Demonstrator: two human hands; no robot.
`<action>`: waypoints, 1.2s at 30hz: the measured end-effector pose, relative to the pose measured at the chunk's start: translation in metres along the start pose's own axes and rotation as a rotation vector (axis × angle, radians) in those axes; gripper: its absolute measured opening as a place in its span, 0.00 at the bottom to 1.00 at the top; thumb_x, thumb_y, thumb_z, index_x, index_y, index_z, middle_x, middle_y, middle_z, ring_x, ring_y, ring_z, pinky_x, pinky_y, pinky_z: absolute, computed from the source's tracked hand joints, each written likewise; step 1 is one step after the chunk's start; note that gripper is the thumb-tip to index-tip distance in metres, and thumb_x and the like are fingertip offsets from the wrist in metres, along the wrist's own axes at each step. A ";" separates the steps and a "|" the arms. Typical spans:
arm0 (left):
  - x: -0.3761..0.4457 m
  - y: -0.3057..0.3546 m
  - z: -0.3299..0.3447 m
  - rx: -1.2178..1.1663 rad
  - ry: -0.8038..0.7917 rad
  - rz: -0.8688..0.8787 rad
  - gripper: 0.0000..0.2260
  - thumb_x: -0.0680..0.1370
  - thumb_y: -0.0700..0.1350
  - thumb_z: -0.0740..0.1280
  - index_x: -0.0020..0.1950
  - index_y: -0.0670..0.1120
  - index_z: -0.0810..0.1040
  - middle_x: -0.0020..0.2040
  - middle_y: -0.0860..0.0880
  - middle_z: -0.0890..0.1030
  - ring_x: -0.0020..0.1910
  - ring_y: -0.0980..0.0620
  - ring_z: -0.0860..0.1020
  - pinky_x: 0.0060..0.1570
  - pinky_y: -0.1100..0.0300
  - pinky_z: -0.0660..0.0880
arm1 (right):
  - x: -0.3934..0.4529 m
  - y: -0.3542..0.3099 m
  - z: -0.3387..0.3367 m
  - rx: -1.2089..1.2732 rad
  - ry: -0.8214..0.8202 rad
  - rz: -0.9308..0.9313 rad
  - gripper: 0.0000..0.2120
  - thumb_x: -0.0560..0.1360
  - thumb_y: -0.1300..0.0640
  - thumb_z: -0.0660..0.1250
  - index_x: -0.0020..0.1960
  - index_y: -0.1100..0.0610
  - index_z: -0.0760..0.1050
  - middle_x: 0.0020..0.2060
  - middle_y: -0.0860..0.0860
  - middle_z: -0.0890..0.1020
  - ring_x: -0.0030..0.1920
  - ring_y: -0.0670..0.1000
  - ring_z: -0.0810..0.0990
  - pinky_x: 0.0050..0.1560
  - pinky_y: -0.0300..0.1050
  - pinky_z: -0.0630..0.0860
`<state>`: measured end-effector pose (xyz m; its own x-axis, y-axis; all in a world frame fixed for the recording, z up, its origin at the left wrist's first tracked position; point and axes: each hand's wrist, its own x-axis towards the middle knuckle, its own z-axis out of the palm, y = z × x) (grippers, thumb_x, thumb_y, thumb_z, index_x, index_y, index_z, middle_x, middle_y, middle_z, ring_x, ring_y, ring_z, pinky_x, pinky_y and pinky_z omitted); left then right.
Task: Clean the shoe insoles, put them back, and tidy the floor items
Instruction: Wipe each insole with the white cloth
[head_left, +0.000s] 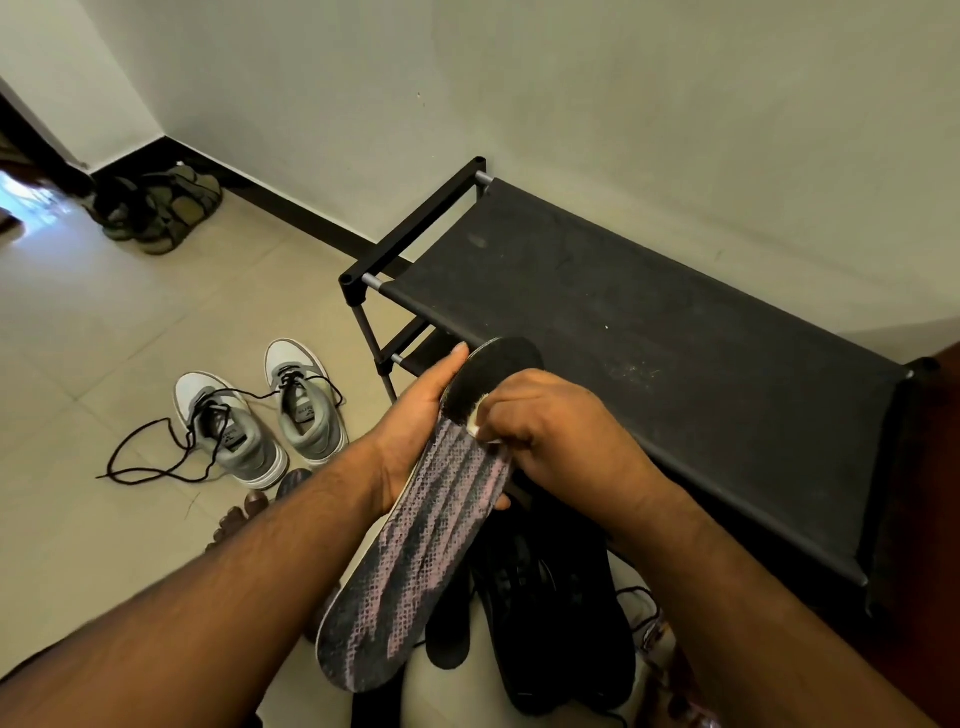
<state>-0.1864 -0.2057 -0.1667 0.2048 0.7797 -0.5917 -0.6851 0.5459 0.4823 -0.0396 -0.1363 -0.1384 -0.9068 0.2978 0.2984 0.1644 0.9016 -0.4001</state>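
A long insole (415, 551) with a black and pink pattern is held up in front of me, its heel end dark. My left hand (415, 431) grips its left edge from behind, near the heel. My right hand (550, 421) presses a small white pad (475, 427) against the insole's upper part; most of the pad is hidden under the fingers. Below the insole a second black insole (449, 629) and a black shoe (561, 623) lie on the floor. A pair of grey and white sneakers (260, 415) with loose black laces stands to the left.
A black shoe rack (649, 332) with a fabric top stands against the wall on the right. Green sandals (161, 208) sit in the far left corner. My bare foot (239, 519) rests on the beige tiles beside the sneakers.
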 end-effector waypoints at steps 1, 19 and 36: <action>0.000 0.002 -0.001 0.001 -0.013 0.012 0.31 0.75 0.70 0.59 0.43 0.41 0.83 0.35 0.42 0.80 0.35 0.45 0.79 0.42 0.49 0.75 | 0.000 0.002 0.000 0.001 -0.008 0.008 0.07 0.63 0.67 0.73 0.36 0.57 0.81 0.36 0.47 0.83 0.42 0.51 0.81 0.42 0.40 0.76; 0.003 -0.009 0.001 -0.075 0.064 0.187 0.37 0.76 0.69 0.55 0.65 0.39 0.78 0.63 0.35 0.77 0.56 0.36 0.78 0.62 0.40 0.70 | -0.010 0.026 -0.020 0.181 0.313 0.381 0.10 0.70 0.70 0.69 0.46 0.57 0.82 0.43 0.47 0.81 0.44 0.43 0.78 0.46 0.29 0.71; 0.004 0.008 -0.007 -0.217 0.181 0.357 0.37 0.77 0.69 0.52 0.67 0.41 0.77 0.66 0.37 0.77 0.56 0.38 0.79 0.66 0.44 0.69 | 0.000 0.000 -0.014 0.486 -0.404 0.365 0.07 0.71 0.64 0.73 0.45 0.53 0.84 0.40 0.42 0.84 0.43 0.38 0.81 0.46 0.31 0.75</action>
<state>-0.1960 -0.2003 -0.1697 -0.1831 0.8304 -0.5261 -0.8252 0.1611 0.5414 -0.0339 -0.1317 -0.1264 -0.9149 0.3294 -0.2332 0.3782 0.4982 -0.7802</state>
